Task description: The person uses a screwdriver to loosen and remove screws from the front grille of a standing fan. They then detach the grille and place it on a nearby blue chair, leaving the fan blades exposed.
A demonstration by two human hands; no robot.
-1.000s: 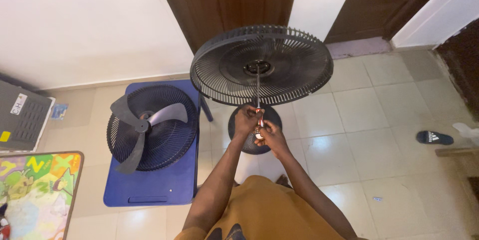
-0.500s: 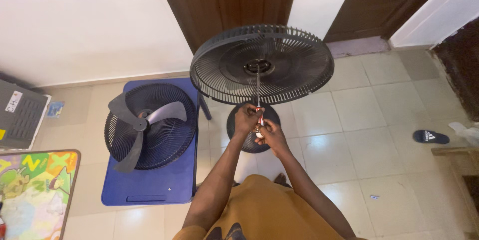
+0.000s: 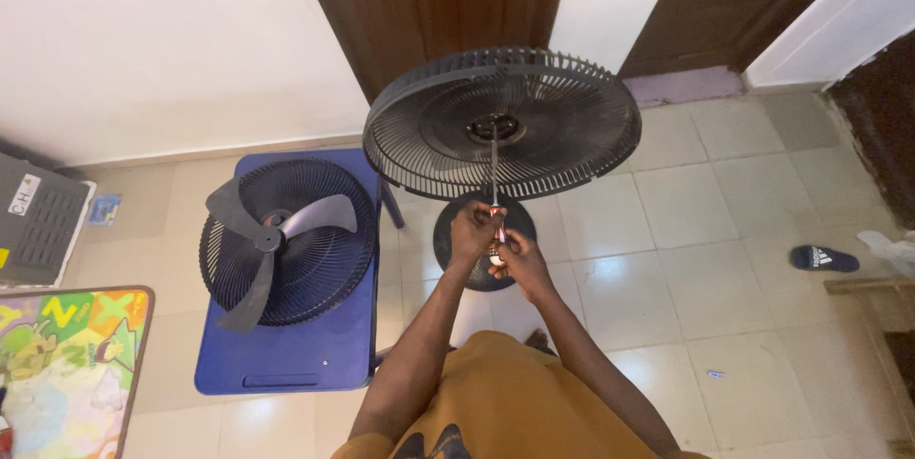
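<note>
Head view: screwdriver (image 3: pixel 493 178) upright in frame, tip at rear fan grille (image 3: pixel 572 125) hub; left hand (image 3: pixel 473 230) and right hand (image 3: pixel 516 259) fingers wrapped round handle.

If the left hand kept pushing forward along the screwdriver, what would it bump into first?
Probably the middle hub of the black fan guard. The left hand grips the screwdriver, whose shaft runs straight to that hub. Depth is hard to judge from above.

White label (image 3: pixel 21 194), yellow sticker (image 3: pixel 3 256) on grey box (image 3: pixel 43 230), far left.
</note>
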